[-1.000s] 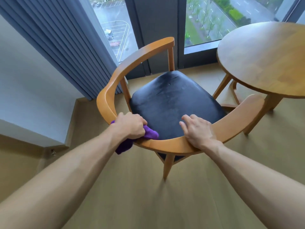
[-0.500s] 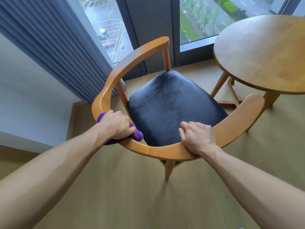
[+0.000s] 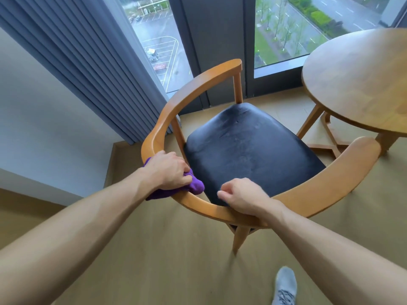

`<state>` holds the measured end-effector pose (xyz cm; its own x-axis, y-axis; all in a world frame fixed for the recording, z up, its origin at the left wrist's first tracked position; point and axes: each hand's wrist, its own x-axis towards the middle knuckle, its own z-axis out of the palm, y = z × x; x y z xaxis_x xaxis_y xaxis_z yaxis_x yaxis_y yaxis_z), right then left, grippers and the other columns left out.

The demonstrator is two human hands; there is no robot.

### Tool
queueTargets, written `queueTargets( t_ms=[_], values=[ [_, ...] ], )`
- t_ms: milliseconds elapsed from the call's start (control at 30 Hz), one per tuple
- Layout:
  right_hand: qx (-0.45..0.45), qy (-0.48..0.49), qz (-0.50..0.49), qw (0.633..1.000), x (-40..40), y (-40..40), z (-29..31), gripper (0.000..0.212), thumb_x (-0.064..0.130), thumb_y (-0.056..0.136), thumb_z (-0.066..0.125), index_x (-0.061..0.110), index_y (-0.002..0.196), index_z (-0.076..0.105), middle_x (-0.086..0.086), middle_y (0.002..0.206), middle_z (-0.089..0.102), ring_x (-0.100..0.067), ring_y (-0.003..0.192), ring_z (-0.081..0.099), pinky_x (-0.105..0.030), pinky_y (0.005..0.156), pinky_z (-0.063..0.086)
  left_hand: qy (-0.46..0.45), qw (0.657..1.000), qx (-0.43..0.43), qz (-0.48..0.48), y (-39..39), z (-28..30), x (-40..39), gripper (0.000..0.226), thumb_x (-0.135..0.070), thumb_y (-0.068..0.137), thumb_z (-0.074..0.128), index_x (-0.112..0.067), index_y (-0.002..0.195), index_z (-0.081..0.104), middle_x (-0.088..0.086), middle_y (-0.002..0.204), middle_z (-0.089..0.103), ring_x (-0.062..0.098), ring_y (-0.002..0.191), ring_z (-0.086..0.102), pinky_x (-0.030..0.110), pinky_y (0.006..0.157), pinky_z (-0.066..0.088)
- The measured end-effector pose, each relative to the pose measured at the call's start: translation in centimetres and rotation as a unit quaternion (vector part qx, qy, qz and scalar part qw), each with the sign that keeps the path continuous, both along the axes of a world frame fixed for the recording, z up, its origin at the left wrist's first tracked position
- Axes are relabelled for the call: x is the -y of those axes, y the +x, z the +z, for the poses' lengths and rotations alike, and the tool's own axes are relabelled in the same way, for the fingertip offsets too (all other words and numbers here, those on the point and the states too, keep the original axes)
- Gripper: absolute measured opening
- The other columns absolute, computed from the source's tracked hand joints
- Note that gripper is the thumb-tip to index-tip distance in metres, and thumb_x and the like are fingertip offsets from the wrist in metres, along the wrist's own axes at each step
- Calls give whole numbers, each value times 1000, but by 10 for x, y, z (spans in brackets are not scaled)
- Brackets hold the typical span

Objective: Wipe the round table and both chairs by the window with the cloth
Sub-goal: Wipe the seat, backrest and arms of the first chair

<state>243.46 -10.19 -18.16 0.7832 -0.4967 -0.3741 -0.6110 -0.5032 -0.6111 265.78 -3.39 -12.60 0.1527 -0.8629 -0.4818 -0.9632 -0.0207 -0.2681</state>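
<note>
A: Where is the purple cloth [image 3: 176,191] right now?

B: On the curved wooden backrest rail [image 3: 204,204] of the armchair [image 3: 248,148], at its left bend. The left hand [image 3: 169,170] is clenched over it, pressing it onto the top of the rail. Part of the cloth bulges out past the fingers toward the black padded seat [image 3: 248,155], and part hangs over the outer side of the rail.

A: And the right hand [image 3: 244,198]?

B: It rests on the same rail, near the middle of the back and a little apart from the left hand. The palm lies on the wood, the fingers are loosely curled above the seat edge, and the thumb points toward the cloth. It grasps nothing; whether the fingers actually close round the rail, I cannot tell.

A: What about the round table [image 3: 361,84]?

B: Its wooden surface is at the right, beside the chair's right armrest [image 3: 343,172]. Its legs [image 3: 308,123] and a cross brace stand on the floor [image 3: 167,265] just behind that armrest.

A: Anything else nearby?

B: The chair's open side points toward the window [image 3: 284,29], which looks down on a wet road, trees and a car park. Grey pleated curtains [image 3: 88,62] hang at the left, next to a pale wall [image 3: 33,128]. At the bottom edge, a foot in a grey sock [image 3: 285,285] stands on the wooden floor, behind the chair's rear leg [image 3: 240,238].
</note>
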Motion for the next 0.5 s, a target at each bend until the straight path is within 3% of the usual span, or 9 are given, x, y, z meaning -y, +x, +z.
queueTargets(
  t_ms=[67,167,233,333,400,500],
  values=[
    [84,63,56,993,-17,31,10,32,44,98,44,29,107,70,8,100,71,-11,91,63,-34,85,54,25,1000,16,-4,14,4,10,41,-55,95,38,-29,89,69,-7,89,64,16,88,59,40,82,53],
    [109,65,68,990,-14,63,10,37,52,95,47,27,105,72,5,97,72,-14,89,63,-36,82,55,63,997,37,-9,51,12,34,39,-53,95,42,-28,94,71,-4,96,66,17,92,62,40,81,57],
    [96,89,71,989,-6,77,5,43,58,94,45,25,102,73,5,95,71,-15,87,63,-36,79,55,86,995,47,-31,77,16,51,39,-51,97,41,-28,104,72,-4,112,65,17,109,57,40,94,52],
    [109,156,83,978,-3,103,1,42,52,99,38,27,120,64,1,114,67,-20,102,60,-35,88,49,104,992,51,-52,100,11,63,42,-49,98,39,-30,118,70,-7,136,55,15,133,41,39,112,36],
    [124,180,85,972,-6,122,2,40,45,102,36,21,126,57,-4,121,61,-24,109,56,-37,93,45,94,994,25,-50,105,6,57,45,-51,96,36,-32,117,70,-10,137,55,11,136,38,37,111,34],
    [130,196,38,971,-10,138,3,35,45,100,38,17,115,54,-6,115,57,-26,105,55,-41,93,46,79,995,-21,-52,109,3,46,61,-59,87,21,-33,110,71,-15,128,59,7,132,40,34,109,33]
  ],
)
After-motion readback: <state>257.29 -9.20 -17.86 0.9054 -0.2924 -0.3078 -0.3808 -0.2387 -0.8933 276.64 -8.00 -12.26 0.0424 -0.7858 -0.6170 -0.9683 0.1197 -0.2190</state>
